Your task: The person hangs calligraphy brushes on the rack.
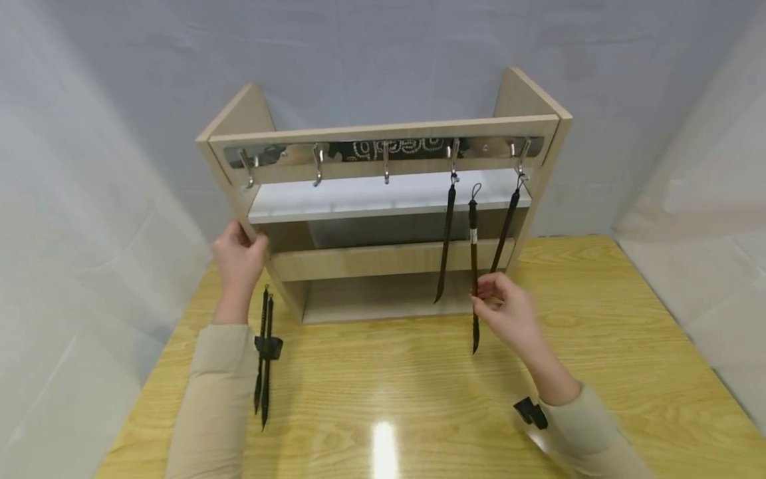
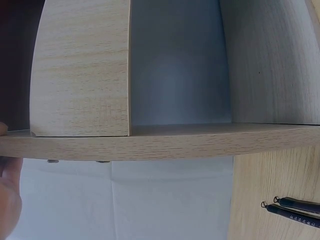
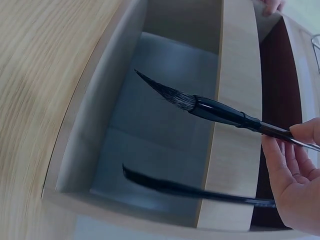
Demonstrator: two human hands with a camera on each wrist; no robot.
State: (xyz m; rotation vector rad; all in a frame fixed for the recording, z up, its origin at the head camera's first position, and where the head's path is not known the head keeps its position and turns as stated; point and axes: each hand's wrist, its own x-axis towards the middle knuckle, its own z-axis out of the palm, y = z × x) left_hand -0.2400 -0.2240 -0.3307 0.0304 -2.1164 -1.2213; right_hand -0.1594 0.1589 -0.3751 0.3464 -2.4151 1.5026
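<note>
My right hand (image 1: pixel 505 313) pinches the lower handle of a calligraphy brush (image 1: pixel 474 249), which hangs bristles down. The brush's cord loop is at the top, below the hook rail and apart from any hook. In the right wrist view, dark pointed bristles show on the held brush (image 3: pixel 220 111). Two more calligraphy brushes hang by their loops: one brush (image 1: pixel 445 243) left of the held one, another brush (image 1: pixel 507 226) on the rightmost hook. With thumb in front and fingers behind, my left hand (image 1: pixel 238 259) grips the left side panel of a wooden shelf (image 1: pixel 359 263).
A metal hook rail (image 1: pixel 413 148) runs across the shelf's top front; its three left hooks carry no brushes. Beside my left forearm, two brushes (image 1: pixel 265 379) lie on the wooden table (image 1: pixel 371 386). Black wrist devices (image 1: pixel 531 412) sit by my sleeves. Pale sheets hang around the table.
</note>
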